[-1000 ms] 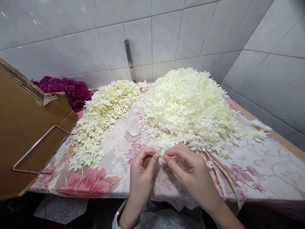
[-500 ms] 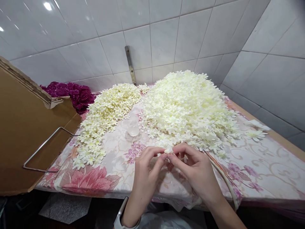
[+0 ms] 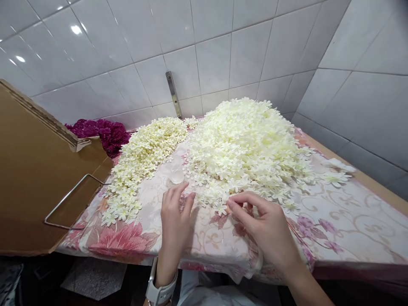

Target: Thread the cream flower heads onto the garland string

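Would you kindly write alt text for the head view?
A bare right hand pinches its fingers by a large mound of pale yellow flowers; the bare left hand is open and apart. At left are a smaller cream flower pile and brown cardboard box.

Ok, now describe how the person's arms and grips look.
The left grip and right grip are ungloved, with no rings visible. The left wrist wears a pale strap, apparently a watch's. The right forearm shows no band, and no sleeve is visible on either arm.
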### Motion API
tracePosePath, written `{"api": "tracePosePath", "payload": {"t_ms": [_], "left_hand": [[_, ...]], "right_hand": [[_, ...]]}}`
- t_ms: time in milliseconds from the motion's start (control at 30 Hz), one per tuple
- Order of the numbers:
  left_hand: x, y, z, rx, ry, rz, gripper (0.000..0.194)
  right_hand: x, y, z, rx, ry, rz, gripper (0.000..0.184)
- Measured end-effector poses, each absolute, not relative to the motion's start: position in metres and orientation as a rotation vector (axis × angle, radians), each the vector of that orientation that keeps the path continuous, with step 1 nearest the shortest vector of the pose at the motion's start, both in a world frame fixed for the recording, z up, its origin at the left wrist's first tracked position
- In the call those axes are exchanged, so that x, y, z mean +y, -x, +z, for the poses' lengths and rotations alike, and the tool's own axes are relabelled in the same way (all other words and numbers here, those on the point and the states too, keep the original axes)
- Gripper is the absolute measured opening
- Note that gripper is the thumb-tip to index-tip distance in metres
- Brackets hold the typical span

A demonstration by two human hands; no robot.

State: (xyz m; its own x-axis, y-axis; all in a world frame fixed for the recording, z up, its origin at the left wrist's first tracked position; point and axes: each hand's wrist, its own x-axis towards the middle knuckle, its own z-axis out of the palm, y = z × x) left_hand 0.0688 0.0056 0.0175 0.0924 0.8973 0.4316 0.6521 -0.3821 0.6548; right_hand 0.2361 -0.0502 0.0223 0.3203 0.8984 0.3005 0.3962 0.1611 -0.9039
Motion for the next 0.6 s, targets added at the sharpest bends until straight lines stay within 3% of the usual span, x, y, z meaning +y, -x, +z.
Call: {"api": "tracePosePath", "payload": {"t_ms": [133, 200, 400, 600], "left_hand": [[0.006, -0.058, 0.012, 1.710, -2.196, 1.186, 0.023], [0.003, -0.052, 0.007, 1.749, -2.195, 1.255, 0.023], [-0.002, -0.050, 0.000, 1.655, -2.145, 1.243, 0.019], [-0.004, -0.053, 0.006, 1.682, -2.113, 1.209, 0.016]], "right_hand": [[-0.035, -0.243, 0.020, -1.482, 1.533, -0.147, 0.013], [-0.035, -0.245, 0.015, -1.545, 1.565, -0.298, 0.018], [-0.059, -0.246, -0.002, -1.459, 1.368, -0.325, 0.007], [-0.063, -0.251, -0.004, -1.513, 1.421, -0.050, 0.011]]}}
